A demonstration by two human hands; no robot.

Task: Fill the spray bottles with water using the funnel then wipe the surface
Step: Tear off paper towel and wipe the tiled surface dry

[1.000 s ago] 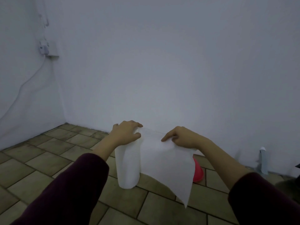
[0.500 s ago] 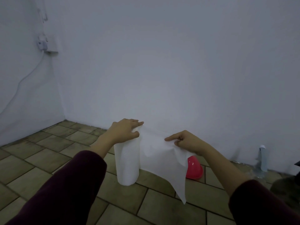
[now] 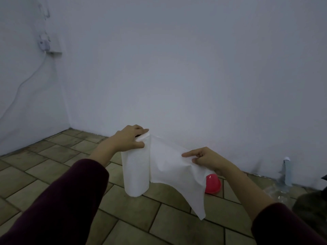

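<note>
A white paper towel roll (image 3: 135,175) stands upright on the tiled floor. My left hand (image 3: 130,139) presses down on its top and grips it. My right hand (image 3: 207,160) pinches a loose sheet (image 3: 174,171) that still hangs from the roll and drapes down to the right. Behind the sheet a red funnel (image 3: 213,185) lies mouth-down on the floor, partly hidden. A clear spray bottle with a pale grey head (image 3: 286,171) stands by the wall at the right.
White walls meet in a corner at the left, with a socket and cable (image 3: 45,45) on the left wall. The olive floor tiles (image 3: 53,167) stretch left and toward me. A dark object (image 3: 313,206) sits at the right edge.
My right hand has pulled the sheet further right and down, away from the roll. My left hand stays on the roll's top. The funnel shows more.
</note>
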